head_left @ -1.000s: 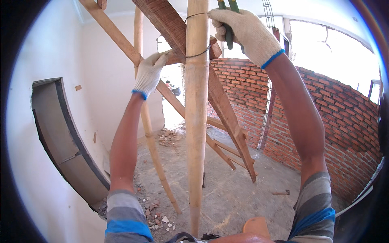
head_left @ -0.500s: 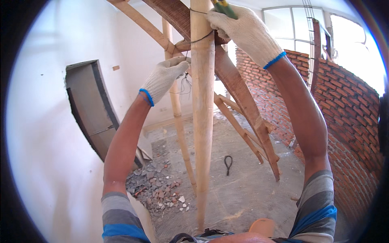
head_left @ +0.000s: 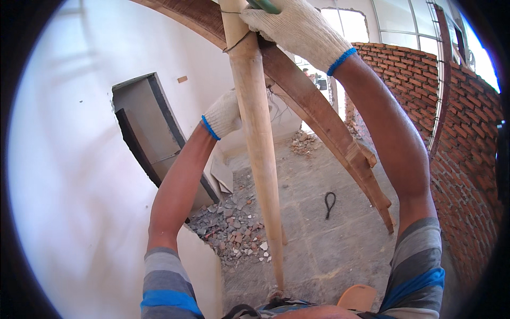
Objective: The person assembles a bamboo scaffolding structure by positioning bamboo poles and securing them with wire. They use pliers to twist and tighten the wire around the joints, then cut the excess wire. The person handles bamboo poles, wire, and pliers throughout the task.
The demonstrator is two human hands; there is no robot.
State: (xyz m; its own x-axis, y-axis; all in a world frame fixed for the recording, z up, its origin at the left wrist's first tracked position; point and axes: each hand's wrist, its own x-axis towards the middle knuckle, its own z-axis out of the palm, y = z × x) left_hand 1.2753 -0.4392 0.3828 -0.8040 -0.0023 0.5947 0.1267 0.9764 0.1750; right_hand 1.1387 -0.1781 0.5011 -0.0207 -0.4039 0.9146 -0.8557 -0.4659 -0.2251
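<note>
An upright bamboo pole (head_left: 252, 111) runs down the middle, with thin dark tie wire (head_left: 238, 42) looped around its upper part. At the top, my gloved right hand (head_left: 297, 32) is closed around green-handled pliers (head_left: 268, 5), beside the pole; the tool's jaws are out of view. My gloved left hand (head_left: 226, 114) reaches behind the pole, which hides its fingers. Loose thin wire ends (head_left: 276, 98) stick out past the pole near that hand. A curved brown wooden beam (head_left: 313, 106) slants behind the pole, close to the wire loop.
Broken brick and rubble (head_left: 234, 226) lie by the left wall below a doorway (head_left: 146, 122). A dark looped cord (head_left: 330, 204) lies on the concrete floor. Rows of brick wall (head_left: 462, 122) stand on the right. An orange object (head_left: 357, 297) shows at the lower edge.
The view has shifted, and the pole now leans across it. My left hand has gone from beside the pole to behind it. My right hand still grips the pliers.
</note>
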